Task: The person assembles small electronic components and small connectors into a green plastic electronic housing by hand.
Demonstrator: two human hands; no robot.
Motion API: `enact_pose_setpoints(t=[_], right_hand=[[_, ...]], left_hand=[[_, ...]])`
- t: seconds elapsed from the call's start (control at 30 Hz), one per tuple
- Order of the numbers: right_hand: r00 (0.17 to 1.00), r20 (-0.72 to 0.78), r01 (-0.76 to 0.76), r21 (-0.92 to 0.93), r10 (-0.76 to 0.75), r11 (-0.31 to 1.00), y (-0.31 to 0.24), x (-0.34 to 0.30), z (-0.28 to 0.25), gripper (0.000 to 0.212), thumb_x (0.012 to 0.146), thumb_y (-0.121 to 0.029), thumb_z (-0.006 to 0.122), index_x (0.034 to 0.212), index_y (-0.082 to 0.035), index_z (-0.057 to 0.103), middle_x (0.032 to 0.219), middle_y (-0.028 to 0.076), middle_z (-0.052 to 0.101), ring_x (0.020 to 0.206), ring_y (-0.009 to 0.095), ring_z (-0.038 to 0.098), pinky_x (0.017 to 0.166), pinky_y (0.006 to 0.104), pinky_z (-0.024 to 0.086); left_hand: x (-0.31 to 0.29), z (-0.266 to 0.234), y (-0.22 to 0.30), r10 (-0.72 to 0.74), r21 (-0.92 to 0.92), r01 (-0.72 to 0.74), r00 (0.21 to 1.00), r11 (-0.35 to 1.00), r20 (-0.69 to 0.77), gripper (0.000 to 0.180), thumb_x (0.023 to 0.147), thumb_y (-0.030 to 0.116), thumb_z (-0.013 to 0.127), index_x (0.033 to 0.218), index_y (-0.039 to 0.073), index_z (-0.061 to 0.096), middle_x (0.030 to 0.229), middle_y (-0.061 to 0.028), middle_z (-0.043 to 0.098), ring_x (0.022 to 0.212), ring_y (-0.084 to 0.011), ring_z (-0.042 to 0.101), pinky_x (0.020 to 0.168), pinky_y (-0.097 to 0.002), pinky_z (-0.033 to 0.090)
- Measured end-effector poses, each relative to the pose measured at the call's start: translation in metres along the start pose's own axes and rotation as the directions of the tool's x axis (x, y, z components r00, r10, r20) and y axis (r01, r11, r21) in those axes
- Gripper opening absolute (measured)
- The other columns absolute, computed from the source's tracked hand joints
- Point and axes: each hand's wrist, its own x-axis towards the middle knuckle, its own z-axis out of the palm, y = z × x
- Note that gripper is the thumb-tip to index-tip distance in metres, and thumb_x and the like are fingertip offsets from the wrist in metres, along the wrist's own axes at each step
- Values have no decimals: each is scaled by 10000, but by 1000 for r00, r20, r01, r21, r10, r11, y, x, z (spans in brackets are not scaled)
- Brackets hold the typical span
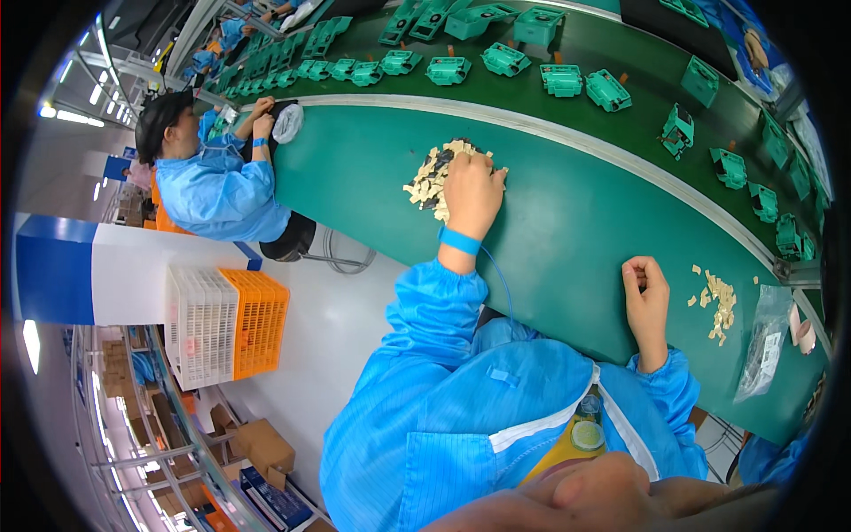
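Observation:
My left hand (472, 197), with a blue wrist strap (460, 240), is over a pile of small cream and dark pieces (432, 181) on the green tabletop (567, 222). Its fingers curl down into the pile's right side, and the fingertips are hidden, so what they hold cannot be made out. My right hand (647, 301) rests above the table near its front edge, thumb and fingers drawn together; anything between them is too small to see. To its right lies a smaller scatter of cream pieces (720, 303).
A clear plastic bag (764, 344) lies at the table's right end. Beyond a pale rail (567, 133), a conveyor (620, 53) carries several green plastic housings (561, 80). A co-worker (217, 182) in blue sits at the left. White and orange crates (257, 324) stand on the floor.

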Motion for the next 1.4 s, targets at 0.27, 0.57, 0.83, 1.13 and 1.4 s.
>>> enact_pose_setpoints(t=[0.27,0.57,0.83,1.13,1.4], right_hand=[[998,40,-52,40,50,998,6,0,0,66,963,-60,659,965,6,647,822,34,644,717,95,557,669,261,480],[943,307,96,109,-125,989,-54,49,45,91,942,-79,670,965,7,653,837,100,663,726,181,636,666,315,515],[899,391,189,58,-197,980,-49,61,75,122,918,-97,670,936,22,651,856,156,670,729,270,662,676,378,537],[846,494,-466,503,201,728,-46,60,32,247,984,-271,688,945,-29,666,813,43,676,703,143,651,628,282,519],[829,504,-559,737,243,379,-18,28,-61,161,992,-213,679,925,-66,673,845,22,682,717,110,651,653,244,523]], left_hand=[[23,6,-4,-137,-390,300,909,870,394,236,934,208,719,1011,-15,701,901,-111,714,822,-197,678,695,-318,531],[10,6,-4,-270,-638,459,886,618,376,263,946,171,701,1100,-41,683,911,-118,718,831,-170,669,745,-278,519],[42,35,-8,-39,18,35,959,999,282,316,852,286,779,947,-10,728,878,-169,749,847,-390,706,765,-462,558],[-2,-5,72,142,-732,238,898,638,416,158,921,107,744,958,-27,669,799,-126,722,763,-231,725,690,-322,572],[-37,-1,157,643,-821,-239,741,519,191,125,888,23,767,994,17,701,960,-111,748,876,-243,738,778,-336,582]])
